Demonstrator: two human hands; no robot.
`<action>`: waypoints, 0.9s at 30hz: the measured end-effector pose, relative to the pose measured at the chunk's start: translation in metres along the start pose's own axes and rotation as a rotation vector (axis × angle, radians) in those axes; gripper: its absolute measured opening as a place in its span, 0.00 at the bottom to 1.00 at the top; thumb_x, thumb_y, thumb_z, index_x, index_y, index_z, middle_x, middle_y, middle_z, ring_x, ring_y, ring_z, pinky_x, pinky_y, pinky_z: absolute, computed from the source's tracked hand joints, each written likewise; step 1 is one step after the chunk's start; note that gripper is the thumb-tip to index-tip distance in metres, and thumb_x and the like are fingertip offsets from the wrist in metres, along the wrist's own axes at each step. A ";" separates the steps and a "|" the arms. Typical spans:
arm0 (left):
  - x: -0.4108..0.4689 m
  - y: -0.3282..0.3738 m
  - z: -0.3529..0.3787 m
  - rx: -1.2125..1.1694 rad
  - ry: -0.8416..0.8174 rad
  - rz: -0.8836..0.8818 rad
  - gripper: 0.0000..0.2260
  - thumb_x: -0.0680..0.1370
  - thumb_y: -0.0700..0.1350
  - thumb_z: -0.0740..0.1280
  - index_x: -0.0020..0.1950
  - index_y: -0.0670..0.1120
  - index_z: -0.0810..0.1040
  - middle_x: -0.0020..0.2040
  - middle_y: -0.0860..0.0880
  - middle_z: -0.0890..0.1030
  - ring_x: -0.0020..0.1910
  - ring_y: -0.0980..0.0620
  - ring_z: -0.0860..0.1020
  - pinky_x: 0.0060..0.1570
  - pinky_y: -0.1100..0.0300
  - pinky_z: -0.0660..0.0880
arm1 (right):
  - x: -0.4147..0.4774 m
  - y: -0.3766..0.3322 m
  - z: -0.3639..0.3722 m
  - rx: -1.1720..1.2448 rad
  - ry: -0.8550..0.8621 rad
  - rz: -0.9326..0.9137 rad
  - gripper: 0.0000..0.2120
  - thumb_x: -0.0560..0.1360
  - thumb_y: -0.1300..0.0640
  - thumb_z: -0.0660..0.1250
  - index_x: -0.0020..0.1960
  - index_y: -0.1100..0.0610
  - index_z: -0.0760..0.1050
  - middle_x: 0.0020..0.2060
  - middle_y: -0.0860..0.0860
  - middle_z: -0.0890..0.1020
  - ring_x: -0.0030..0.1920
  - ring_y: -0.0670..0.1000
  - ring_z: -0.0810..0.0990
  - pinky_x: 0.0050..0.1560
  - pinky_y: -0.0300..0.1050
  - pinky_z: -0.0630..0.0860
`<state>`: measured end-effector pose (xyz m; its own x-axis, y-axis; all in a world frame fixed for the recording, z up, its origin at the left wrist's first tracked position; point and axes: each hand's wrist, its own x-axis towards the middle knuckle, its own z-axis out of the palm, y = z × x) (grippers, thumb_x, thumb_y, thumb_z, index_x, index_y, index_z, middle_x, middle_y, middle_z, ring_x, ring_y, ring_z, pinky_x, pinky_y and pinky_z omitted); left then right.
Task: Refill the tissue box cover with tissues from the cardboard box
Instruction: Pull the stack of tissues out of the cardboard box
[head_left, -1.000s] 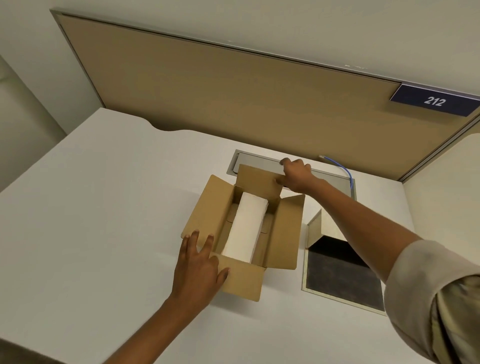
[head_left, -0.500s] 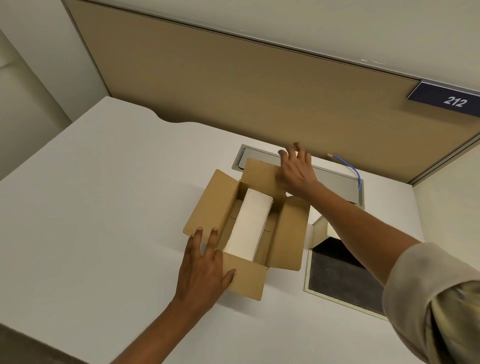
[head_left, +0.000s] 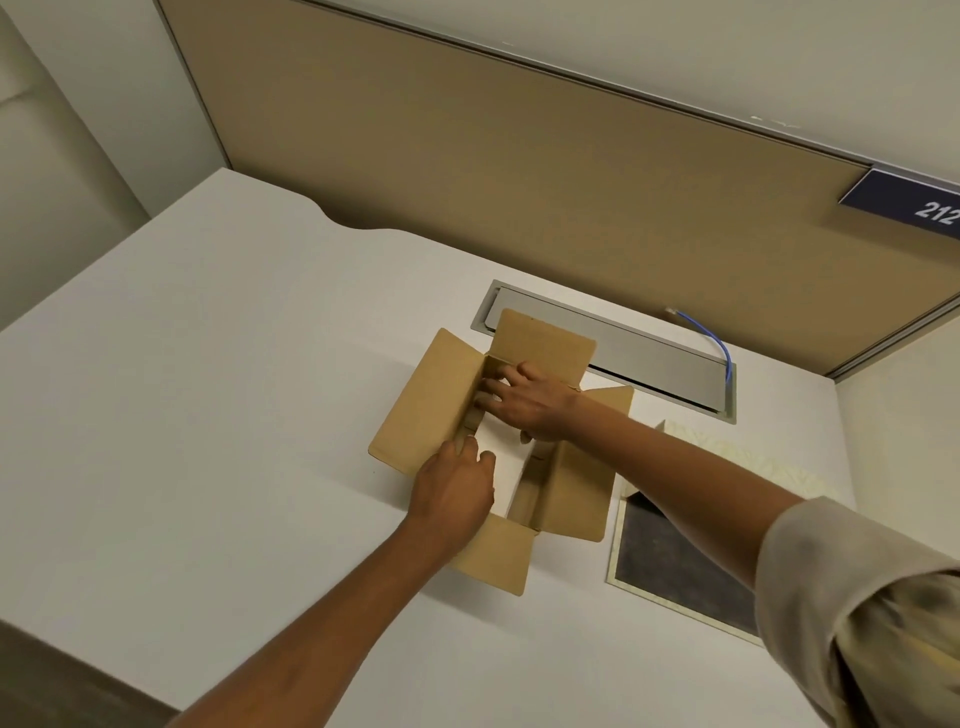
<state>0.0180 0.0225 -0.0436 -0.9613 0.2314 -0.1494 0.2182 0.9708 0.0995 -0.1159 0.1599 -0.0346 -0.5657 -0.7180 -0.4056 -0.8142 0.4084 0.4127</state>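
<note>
An open brown cardboard box (head_left: 431, 410) stands mid-desk with its flaps spread outward. A white tissue pack (head_left: 501, 470) lies lengthwise inside it. My right hand (head_left: 532, 402) reaches into the far end of the box, with fingers on the pack's left side and thumb on its right. At the near end, my left hand (head_left: 457, 491) has its fingertips curled down over the pack's left edge; its thumb is hidden. The tissue box cover (head_left: 675, 571) lies to the right of the box, with its dark hollow inside facing up and a cream patterned wall at its far end.
The white desk (head_left: 208, 415) ends at a front edge at the lower left. Behind the box are a grey metal cable hatch (head_left: 654, 358) and a blue cable (head_left: 723, 348). A tan partition (head_left: 519, 182) with a "212" sign (head_left: 914, 205) closes the back.
My right hand left the far flap and moved down into the box onto the pack. My left hand slid from the near flap forward onto the pack's near end. The view tilted.
</note>
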 end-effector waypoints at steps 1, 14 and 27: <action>0.005 0.000 0.001 -0.014 -0.026 -0.005 0.10 0.78 0.47 0.61 0.58 0.45 0.72 0.66 0.44 0.72 0.55 0.45 0.72 0.42 0.56 0.69 | 0.002 0.001 -0.001 -0.032 -0.012 -0.008 0.42 0.68 0.49 0.76 0.74 0.57 0.60 0.70 0.57 0.69 0.67 0.60 0.65 0.60 0.52 0.65; 0.059 0.001 0.031 -0.185 -0.343 -0.171 0.39 0.72 0.49 0.73 0.72 0.37 0.54 0.62 0.38 0.74 0.56 0.41 0.77 0.54 0.49 0.77 | 0.034 0.002 -0.002 -0.195 -0.182 -0.193 0.32 0.66 0.49 0.76 0.66 0.55 0.68 0.60 0.51 0.77 0.61 0.55 0.71 0.59 0.46 0.66; 0.073 -0.008 0.033 -0.514 -0.530 -0.295 0.40 0.70 0.50 0.75 0.70 0.34 0.54 0.61 0.39 0.75 0.57 0.44 0.76 0.47 0.58 0.73 | 0.050 0.000 0.004 -0.135 -0.256 -0.178 0.38 0.65 0.48 0.77 0.70 0.54 0.66 0.68 0.50 0.72 0.70 0.55 0.65 0.70 0.48 0.59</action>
<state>-0.0482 0.0334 -0.0875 -0.7312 0.0939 -0.6756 -0.2619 0.8759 0.4053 -0.1448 0.1263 -0.0580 -0.4445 -0.5991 -0.6659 -0.8883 0.1988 0.4141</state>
